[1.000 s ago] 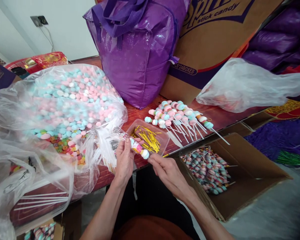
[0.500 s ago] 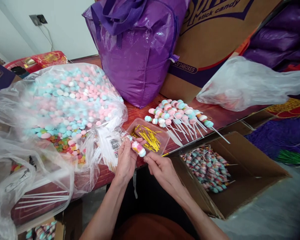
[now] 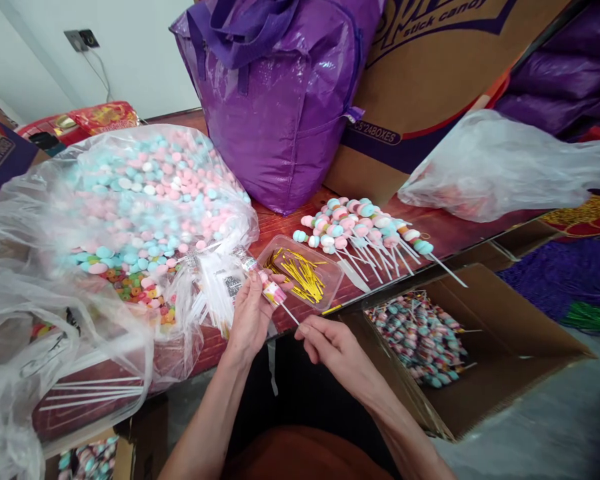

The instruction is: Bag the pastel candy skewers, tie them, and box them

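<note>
My left hand [image 3: 250, 313] is closed around a small clear printed wrapper [image 3: 273, 292] with marshmallow-like candy inside it. A white stick [image 3: 291, 315] comes out of the wrapper's lower end. My right hand [image 3: 327, 343] pinches the free end of that stick. Just beyond my hands lies a clear plastic tray [image 3: 336, 283] of gold twist ties [image 3: 305, 277]. A stack of flat wrappers [image 3: 215, 287] is left of the tray, close to my left hand. Several unwrapped candy skewers [image 3: 355, 227] lie in a pile to the right, their sticks toward the table edge.
A large clear bag of pink, blue and white candies [image 3: 150, 187] covers the table's left side. Behind stand a purple bag [image 3: 285, 113] and a big carton [image 3: 430, 73]. Below the right edge, an open cardboard box [image 3: 505, 320] contains many candy skewers [image 3: 420, 340]. Loose white sticks [image 3: 95, 393] lie front left.
The candy has gone further into the wrapper, and its white end no longer sticks out. More of the stick now shows between my hands, as my right hand has moved slightly down and right.
</note>
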A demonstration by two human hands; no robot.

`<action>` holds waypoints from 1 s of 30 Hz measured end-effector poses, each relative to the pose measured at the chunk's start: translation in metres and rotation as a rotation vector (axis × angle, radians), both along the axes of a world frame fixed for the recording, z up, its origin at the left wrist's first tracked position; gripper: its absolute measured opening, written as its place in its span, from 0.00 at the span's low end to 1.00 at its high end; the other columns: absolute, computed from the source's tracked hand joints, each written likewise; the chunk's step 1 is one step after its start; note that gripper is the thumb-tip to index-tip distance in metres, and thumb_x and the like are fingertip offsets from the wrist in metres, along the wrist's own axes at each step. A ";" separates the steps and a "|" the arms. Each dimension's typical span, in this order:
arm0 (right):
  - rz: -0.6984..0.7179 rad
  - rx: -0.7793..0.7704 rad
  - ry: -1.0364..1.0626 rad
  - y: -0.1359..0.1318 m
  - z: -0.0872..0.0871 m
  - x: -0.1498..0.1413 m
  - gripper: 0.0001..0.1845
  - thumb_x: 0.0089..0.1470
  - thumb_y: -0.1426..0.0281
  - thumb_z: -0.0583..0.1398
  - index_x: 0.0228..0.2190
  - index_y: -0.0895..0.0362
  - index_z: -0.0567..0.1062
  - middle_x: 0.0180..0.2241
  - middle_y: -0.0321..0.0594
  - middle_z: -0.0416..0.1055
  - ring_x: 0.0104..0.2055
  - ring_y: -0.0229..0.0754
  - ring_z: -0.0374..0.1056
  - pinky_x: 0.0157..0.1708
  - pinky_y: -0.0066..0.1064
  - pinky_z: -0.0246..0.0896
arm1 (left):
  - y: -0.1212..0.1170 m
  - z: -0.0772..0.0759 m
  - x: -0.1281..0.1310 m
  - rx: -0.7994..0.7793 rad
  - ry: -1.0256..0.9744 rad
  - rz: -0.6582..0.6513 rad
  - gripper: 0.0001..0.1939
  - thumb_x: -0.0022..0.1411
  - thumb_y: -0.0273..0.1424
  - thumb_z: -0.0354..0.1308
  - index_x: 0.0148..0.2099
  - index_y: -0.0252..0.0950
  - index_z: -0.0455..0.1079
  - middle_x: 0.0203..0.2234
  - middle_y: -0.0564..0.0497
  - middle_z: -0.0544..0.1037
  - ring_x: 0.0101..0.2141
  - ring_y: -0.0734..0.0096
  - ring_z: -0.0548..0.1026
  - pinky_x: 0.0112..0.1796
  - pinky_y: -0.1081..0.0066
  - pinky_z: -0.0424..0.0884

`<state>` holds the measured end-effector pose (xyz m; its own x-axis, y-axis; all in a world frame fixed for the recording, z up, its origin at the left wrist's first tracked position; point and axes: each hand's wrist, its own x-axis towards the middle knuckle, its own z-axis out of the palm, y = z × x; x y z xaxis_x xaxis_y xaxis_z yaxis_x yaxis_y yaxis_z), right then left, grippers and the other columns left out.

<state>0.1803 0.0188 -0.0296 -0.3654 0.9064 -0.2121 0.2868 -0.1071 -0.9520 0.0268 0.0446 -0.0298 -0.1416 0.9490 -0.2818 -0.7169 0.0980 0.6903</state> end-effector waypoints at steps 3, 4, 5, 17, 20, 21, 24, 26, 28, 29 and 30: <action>-0.029 -0.041 0.056 -0.005 -0.003 -0.005 0.18 0.61 0.59 0.54 0.26 0.57 0.73 0.14 0.29 0.61 0.19 0.35 0.55 0.23 0.27 0.50 | -0.004 0.001 0.005 0.009 0.028 -0.054 0.21 0.55 0.45 0.68 0.40 0.33 0.73 0.32 0.47 0.80 0.35 0.64 0.80 0.36 0.69 0.75; -0.052 -0.031 0.066 -0.006 -0.005 -0.009 0.18 0.61 0.59 0.54 0.26 0.57 0.72 0.14 0.29 0.61 0.18 0.35 0.55 0.23 0.28 0.50 | -0.006 0.001 0.007 0.008 0.034 -0.061 0.21 0.56 0.45 0.67 0.40 0.33 0.72 0.31 0.47 0.80 0.34 0.66 0.80 0.34 0.70 0.74; -0.073 -0.016 0.072 -0.006 -0.006 -0.014 0.18 0.60 0.59 0.54 0.26 0.57 0.72 0.14 0.29 0.61 0.19 0.35 0.55 0.23 0.28 0.50 | -0.008 0.001 0.008 0.006 0.041 -0.062 0.20 0.56 0.45 0.67 0.41 0.33 0.72 0.31 0.48 0.79 0.33 0.67 0.79 0.31 0.72 0.73; -0.139 0.022 0.192 -0.007 -0.009 -0.047 0.14 0.63 0.58 0.55 0.33 0.55 0.71 0.19 0.30 0.63 0.19 0.34 0.56 0.21 0.26 0.52 | -0.021 -0.006 0.001 -0.009 0.249 -0.071 0.16 0.60 0.41 0.64 0.43 0.35 0.77 0.29 0.49 0.80 0.21 0.75 0.72 0.22 0.75 0.68; -0.173 0.013 0.219 -0.006 -0.006 -0.055 0.15 0.61 0.56 0.57 0.36 0.55 0.72 0.21 0.30 0.64 0.21 0.34 0.57 0.21 0.26 0.52 | -0.025 -0.004 -0.001 0.023 0.261 -0.028 0.14 0.59 0.39 0.65 0.42 0.35 0.78 0.32 0.48 0.82 0.22 0.76 0.71 0.28 0.73 0.72; -0.195 -0.027 0.260 -0.006 -0.005 -0.059 0.17 0.60 0.54 0.57 0.32 0.55 0.72 0.20 0.30 0.62 0.20 0.34 0.55 0.20 0.26 0.50 | -0.027 -0.002 -0.003 0.021 0.248 -0.039 0.13 0.59 0.39 0.65 0.42 0.35 0.78 0.32 0.48 0.82 0.21 0.77 0.70 0.28 0.73 0.72; -0.199 -0.227 0.419 -0.004 0.002 -0.067 0.24 0.60 0.51 0.54 0.22 0.55 0.67 0.13 0.29 0.57 0.15 0.32 0.48 0.16 0.26 0.45 | -0.036 0.006 -0.014 -0.011 0.117 -0.161 0.14 0.58 0.38 0.66 0.44 0.36 0.77 0.27 0.50 0.78 0.17 0.79 0.64 0.23 0.71 0.71; -0.041 -0.331 0.443 -0.003 0.010 -0.065 0.26 0.61 0.51 0.52 0.21 0.56 0.68 0.12 0.30 0.59 0.13 0.32 0.49 0.16 0.26 0.44 | -0.040 0.012 -0.025 0.003 0.011 -0.248 0.15 0.56 0.38 0.68 0.43 0.36 0.76 0.24 0.53 0.74 0.17 0.77 0.65 0.23 0.70 0.71; 0.181 -0.269 0.313 0.002 0.021 -0.058 0.26 0.63 0.53 0.50 0.21 0.56 0.70 0.15 0.33 0.65 0.15 0.33 0.55 0.18 0.26 0.47 | -0.041 0.015 -0.034 0.041 -0.052 -0.241 0.15 0.54 0.36 0.70 0.42 0.36 0.76 0.22 0.54 0.70 0.19 0.76 0.65 0.23 0.71 0.70; 0.256 -0.160 0.189 0.006 0.026 -0.052 0.25 0.64 0.56 0.50 0.21 0.56 0.70 0.17 0.35 0.68 0.18 0.34 0.59 0.20 0.26 0.50 | -0.040 0.017 -0.036 0.056 -0.072 -0.185 0.15 0.53 0.36 0.71 0.41 0.36 0.75 0.21 0.56 0.67 0.20 0.77 0.65 0.24 0.72 0.69; 0.283 -0.015 0.038 0.012 0.031 -0.047 0.23 0.64 0.60 0.51 0.21 0.56 0.70 0.20 0.36 0.70 0.21 0.35 0.62 0.23 0.26 0.52 | -0.038 0.017 -0.038 0.064 -0.080 -0.119 0.15 0.52 0.35 0.71 0.40 0.35 0.75 0.20 0.57 0.64 0.21 0.78 0.63 0.25 0.73 0.69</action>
